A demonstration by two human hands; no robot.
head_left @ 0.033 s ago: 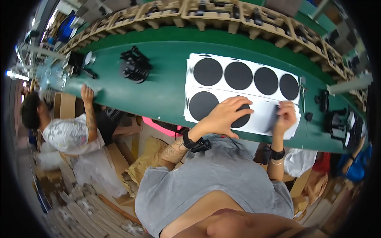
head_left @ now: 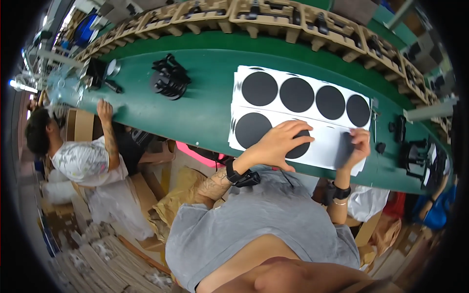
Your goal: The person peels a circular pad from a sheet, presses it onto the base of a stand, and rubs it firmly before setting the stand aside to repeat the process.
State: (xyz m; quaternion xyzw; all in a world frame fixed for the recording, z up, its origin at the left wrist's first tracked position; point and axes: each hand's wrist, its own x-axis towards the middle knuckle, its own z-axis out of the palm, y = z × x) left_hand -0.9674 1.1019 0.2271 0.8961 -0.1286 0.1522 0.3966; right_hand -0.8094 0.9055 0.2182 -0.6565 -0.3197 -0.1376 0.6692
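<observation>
A stack of white sheets lies on the green table in front of me, carrying black round stickers in two rows. My left hand rests on the front row with fingers and thumb spread around one sticker, partly covering it. Over the right end of that row, my right hand pinches a dark round sticker by its edge. This sticker is tilted up and smeared by motion. Beneath it, the sheet is bare white.
A black device stands farther left on the green table. Brown moulded trays with black parts line the back. More black parts sit at the right. A co-worker is at the left, one hand on the table edge.
My right hand has moved slightly right and toward me with the sticker, which shows more of its face. My left hand stays in place on the sheet.
</observation>
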